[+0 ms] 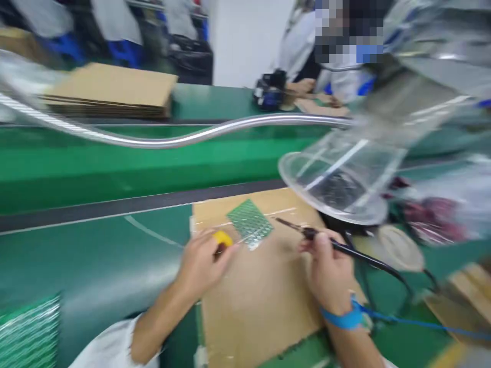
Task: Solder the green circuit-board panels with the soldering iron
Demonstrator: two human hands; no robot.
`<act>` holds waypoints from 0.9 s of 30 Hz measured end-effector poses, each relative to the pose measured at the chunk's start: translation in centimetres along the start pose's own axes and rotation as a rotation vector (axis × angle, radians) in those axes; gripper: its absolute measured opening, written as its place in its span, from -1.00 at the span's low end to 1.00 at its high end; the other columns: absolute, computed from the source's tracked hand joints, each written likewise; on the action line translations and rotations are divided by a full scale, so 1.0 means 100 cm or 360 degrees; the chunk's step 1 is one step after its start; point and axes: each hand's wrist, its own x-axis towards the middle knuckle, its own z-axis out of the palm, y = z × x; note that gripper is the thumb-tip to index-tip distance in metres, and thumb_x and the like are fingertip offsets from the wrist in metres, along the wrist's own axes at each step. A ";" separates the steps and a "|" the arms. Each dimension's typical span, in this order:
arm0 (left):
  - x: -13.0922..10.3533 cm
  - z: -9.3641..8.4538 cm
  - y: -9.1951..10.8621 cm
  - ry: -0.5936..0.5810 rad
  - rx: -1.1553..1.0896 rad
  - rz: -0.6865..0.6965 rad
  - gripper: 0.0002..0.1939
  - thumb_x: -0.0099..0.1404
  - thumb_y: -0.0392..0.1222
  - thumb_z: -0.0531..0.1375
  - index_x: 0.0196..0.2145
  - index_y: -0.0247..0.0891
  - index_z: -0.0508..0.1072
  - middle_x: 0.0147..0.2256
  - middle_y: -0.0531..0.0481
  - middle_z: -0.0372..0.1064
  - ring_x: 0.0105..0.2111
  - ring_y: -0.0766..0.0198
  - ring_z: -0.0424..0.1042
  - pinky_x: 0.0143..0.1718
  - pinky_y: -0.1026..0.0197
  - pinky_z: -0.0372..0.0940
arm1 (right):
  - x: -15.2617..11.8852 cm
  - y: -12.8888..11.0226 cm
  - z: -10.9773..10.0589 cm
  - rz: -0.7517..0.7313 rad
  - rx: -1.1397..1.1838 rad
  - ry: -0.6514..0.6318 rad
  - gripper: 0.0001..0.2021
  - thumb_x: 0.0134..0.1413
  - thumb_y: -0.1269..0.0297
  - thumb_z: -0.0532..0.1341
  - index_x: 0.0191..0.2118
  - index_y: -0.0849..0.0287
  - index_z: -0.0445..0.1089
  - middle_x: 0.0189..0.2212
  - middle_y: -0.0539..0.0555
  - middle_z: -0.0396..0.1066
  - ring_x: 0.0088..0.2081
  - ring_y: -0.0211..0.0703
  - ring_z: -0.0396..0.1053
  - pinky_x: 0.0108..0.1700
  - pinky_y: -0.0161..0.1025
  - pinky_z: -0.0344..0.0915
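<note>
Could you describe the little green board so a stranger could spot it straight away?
On the green bench, find the brown cardboard sheet. Near its far edge, beyond and between the left hand and right hand, lies the little green board. Unlike the larger green panel at the picture's lower left, it lies on the cardboard, turned cornerwise like a diamond.

flat green board (250, 223), slanted soldering iron (309, 233), yellow spool (222, 237)
</note>
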 end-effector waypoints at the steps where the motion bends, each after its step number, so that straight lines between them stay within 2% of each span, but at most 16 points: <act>1: 0.001 0.001 -0.004 -0.0019 -0.0001 0.0050 -0.67 0.43 -0.03 0.16 -0.46 -0.20 0.39 -0.45 0.04 0.39 -0.35 0.24 0.37 -0.25 0.15 0.22 | -0.003 0.001 0.000 0.0035 -0.0006 0.0002 -0.62 0.28 -0.10 0.27 -0.13 0.16 0.41 -0.45 0.03 0.51 -0.49 -0.15 0.46 -0.39 -0.22 0.43; 5: 0.000 0.002 -0.010 -0.0113 -0.0004 0.0197 -0.75 0.40 -0.08 0.18 -0.43 -0.19 0.40 -0.40 0.05 0.42 -0.31 0.23 0.39 -0.21 0.13 0.26 | -0.007 0.010 0.012 0.0162 -0.0073 0.0002 -0.62 0.28 -0.09 0.27 -0.14 0.17 0.43 -0.50 0.03 0.51 -0.48 -0.10 0.50 -0.31 -0.14 0.48; 10: -0.002 -0.008 -0.013 -0.0206 -0.0083 0.0228 -0.86 0.37 -0.19 0.17 -0.38 -0.18 0.39 -0.24 0.05 0.50 -0.10 0.21 0.47 -0.06 0.11 0.35 | -0.006 0.010 0.014 0.0212 -0.0083 -0.0041 -0.63 0.25 -0.07 0.29 -0.17 0.18 0.44 -0.50 0.03 0.51 -0.44 -0.06 0.53 -0.28 -0.13 0.48; 14: -0.002 -0.010 -0.014 -0.0213 -0.0072 0.0227 -0.86 0.35 -0.19 0.18 -0.40 -0.18 0.39 -0.21 0.02 0.51 -0.07 0.17 0.49 -0.03 0.06 0.37 | -0.004 0.009 0.013 0.0171 -0.0046 -0.0048 -0.66 0.24 -0.04 0.31 -0.16 0.17 0.44 -0.47 0.02 0.51 -0.45 -0.09 0.52 -0.29 -0.14 0.49; 19: -0.006 -0.008 -0.006 -0.0223 0.0020 0.0258 -0.87 0.37 -0.14 0.20 -0.35 -0.15 0.43 -0.23 0.02 0.52 -0.05 0.13 0.49 0.00 0.02 0.36 | -0.009 0.003 0.013 0.0105 -0.0033 -0.0111 -0.69 0.26 -0.03 0.30 -0.18 0.14 0.43 -0.49 0.01 0.52 -0.44 -0.09 0.53 -0.30 -0.14 0.50; 23: -0.012 -0.005 -0.002 -0.0162 0.0025 0.0251 -0.90 0.37 -0.14 0.20 -0.33 -0.14 0.43 -0.21 0.03 0.54 0.00 0.10 0.49 0.07 -0.03 0.32 | -0.015 0.001 0.010 0.0112 0.0011 -0.0168 -0.67 0.28 -0.06 0.27 -0.17 0.14 0.43 -0.50 0.01 0.52 -0.47 -0.10 0.53 -0.33 -0.14 0.52; 27: -0.013 0.000 -0.002 -0.0119 -0.0007 0.0237 -0.89 0.36 -0.16 0.20 -0.35 -0.13 0.42 -0.25 0.06 0.52 -0.03 0.12 0.49 0.05 -0.01 0.33 | -0.018 0.004 0.007 0.0121 -0.0016 -0.0172 -0.68 0.25 -0.05 0.31 -0.21 0.14 0.46 -0.48 0.04 0.53 -0.45 -0.09 0.54 -0.35 -0.17 0.52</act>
